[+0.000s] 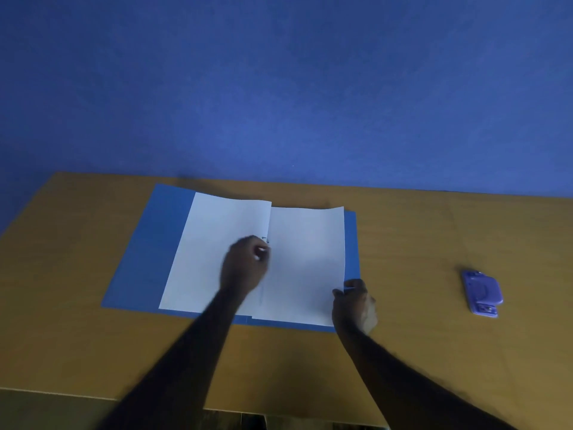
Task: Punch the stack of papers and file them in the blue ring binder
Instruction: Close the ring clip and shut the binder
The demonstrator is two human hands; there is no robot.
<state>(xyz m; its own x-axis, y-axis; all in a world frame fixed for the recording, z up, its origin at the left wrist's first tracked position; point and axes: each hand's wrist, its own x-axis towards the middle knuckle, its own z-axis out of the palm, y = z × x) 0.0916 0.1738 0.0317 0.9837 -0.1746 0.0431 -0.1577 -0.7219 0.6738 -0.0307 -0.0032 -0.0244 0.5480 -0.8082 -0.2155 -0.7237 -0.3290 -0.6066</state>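
Observation:
The blue ring binder (145, 256) lies open flat on the wooden table. White papers lie inside it, one sheet on the left half (204, 252) and a stack on the right half (305, 262). My left hand (246, 265) is at the binder's middle, fingers curled by the metal ring (265, 239), pressing on the paper there. My right hand (355, 305) pinches the lower right corner of the right-hand stack and the binder's edge. The purple hole punch (482, 293) lies on the table far to the right, untouched.
The wooden table (434, 243) runs up to a blue wall (279, 88) behind the binder. The table's front edge (279, 414) is close to me at the bottom of the view.

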